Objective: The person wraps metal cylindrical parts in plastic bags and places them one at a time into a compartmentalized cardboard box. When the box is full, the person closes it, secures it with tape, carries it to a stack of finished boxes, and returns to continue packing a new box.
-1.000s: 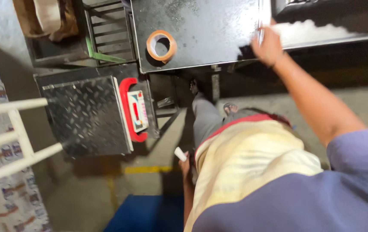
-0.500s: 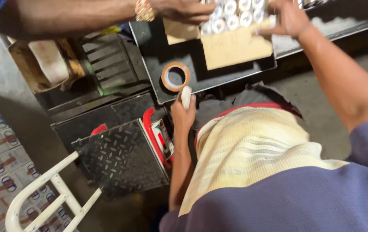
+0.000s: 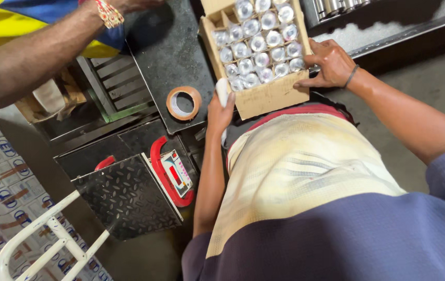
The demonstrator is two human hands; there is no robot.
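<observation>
Dark metal table (image 3: 170, 57) fills the upper middle; the person stands against its near edge. At 8 o'clock from the person, on the floor, a weighing scale (image 3: 129, 195): one checker-plate platform, one red-framed display (image 3: 173, 174) facing up. White tubular frame (image 3: 40, 242) at 7 o'clock.

One open cardboard box (image 3: 259, 57) sits at 12 o'clock on the table edge, divided by card strips and packed with shiny round-topped cans (image 3: 256, 44). About twenty tops visible; the box's far end runs out of view, so no full count.

Right hand (image 3: 329, 62) at 1 o'clock, fingers spread and pressed on the box's right side wall. Left hand (image 3: 220, 109) at 11 o'clock, clenched round one white stick-shaped object (image 3: 223, 92), just beside the box's near left corner.

One roll of brown tape (image 3: 183, 102) lies flat at 10 o'clock, apart from the box.

A co-worker's forearm (image 3: 40, 52) crosses the upper left, one beaded bracelet (image 3: 109, 11) at the wrist.
</observation>
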